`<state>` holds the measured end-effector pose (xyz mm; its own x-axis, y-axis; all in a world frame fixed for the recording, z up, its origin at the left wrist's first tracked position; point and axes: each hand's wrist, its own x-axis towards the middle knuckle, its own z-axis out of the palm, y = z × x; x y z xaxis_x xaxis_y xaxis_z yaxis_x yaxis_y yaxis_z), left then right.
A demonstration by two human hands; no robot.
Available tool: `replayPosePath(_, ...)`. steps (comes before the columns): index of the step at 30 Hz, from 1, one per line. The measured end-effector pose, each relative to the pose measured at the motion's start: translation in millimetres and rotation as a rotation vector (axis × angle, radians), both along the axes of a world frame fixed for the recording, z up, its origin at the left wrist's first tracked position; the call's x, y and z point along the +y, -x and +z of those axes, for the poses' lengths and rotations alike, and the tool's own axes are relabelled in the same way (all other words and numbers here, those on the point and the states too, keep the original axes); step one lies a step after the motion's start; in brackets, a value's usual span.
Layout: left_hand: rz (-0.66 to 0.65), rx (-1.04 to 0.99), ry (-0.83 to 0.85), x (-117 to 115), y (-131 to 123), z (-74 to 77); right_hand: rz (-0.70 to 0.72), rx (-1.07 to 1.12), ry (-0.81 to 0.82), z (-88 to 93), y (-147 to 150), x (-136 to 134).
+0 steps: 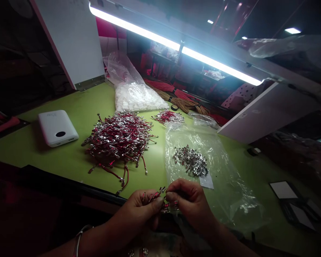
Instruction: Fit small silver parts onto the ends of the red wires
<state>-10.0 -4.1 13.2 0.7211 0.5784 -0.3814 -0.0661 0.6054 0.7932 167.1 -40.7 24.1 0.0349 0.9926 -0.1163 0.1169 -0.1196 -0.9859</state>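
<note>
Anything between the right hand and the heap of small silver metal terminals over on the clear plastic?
Nothing rises between the right hand and the heap of small silver metal terminals. Only the crumpled clear plastic bag lies there, and it may cover them: whether they sit inside it or on it cannot be told.

Bright, shiny metal terminals (120, 137) on glossy red plastic-coated wires (109, 172); smooth white plastic housings (135, 97) inside crinkled clear polythene (224, 178); a sleek, faintly glossy white plastic power bank (57, 127); a smooth, matt green tabletop (56, 160).
</note>
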Motion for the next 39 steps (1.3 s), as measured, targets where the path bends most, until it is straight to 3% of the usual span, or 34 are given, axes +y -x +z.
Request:
replayPosePath(5,-0.007,0.02,0.007,-1,-4,-2.7,0.008,-0.029,-0.006,-1.0,3,-1)
replayPosePath(7,0.048,0.03,-0.006,1,-4,-8.8,0.041,-0.018,0.01,1.9,-1,2)
replayPosePath(11,0.206,0.095,-0.202,12,-1,-14.4,0.203,-0.035,0.106,9.9,-22,19)
replayPosePath(13,0.208,0.147,-0.269,16,0,-11.8,0.208,-0.298,0.062,12.2,-35,33)
replayPosePath(15,0.176,0.163,-0.295,18,-1,-8.4,0.106,-0.708,-0.056,12.4,-44,51)
replayPosePath(17,0.156,0.122,-0.286,17,-3,-6.3,0.037,-0.974,-0.117,10.0,-46,68)
replayPosePath(21,0.129,0.069,-0.225,15,-5,-5.9,0.063,-1.134,-0.087,0.2,-37,88)
replayPosePath(25,0.084,0.085,-0.177,13,-3,-5.5,0.072,-1.172,-0.073,-5.4,-37,87)
replayPosePath(32,0.035,0.047,-0.044,11,-1,-5.3,0.06,-0.906,-0.1,10.6,-41,59)
replayPosePath(34,0.018,0.028,-0.01,11,-1,-3.9,0.077,-0.614,-0.075,15.1,-33,48)
replayPosePath(37,0.011,0.04,-0.014,9,-1,0.3,0.078,0.014,0.003,16.9,-20,34)
replayPosePath(39,0.013,0.057,-0.034,8,-1,2.4,0.071,0.227,0.046,15.2,-14,29)
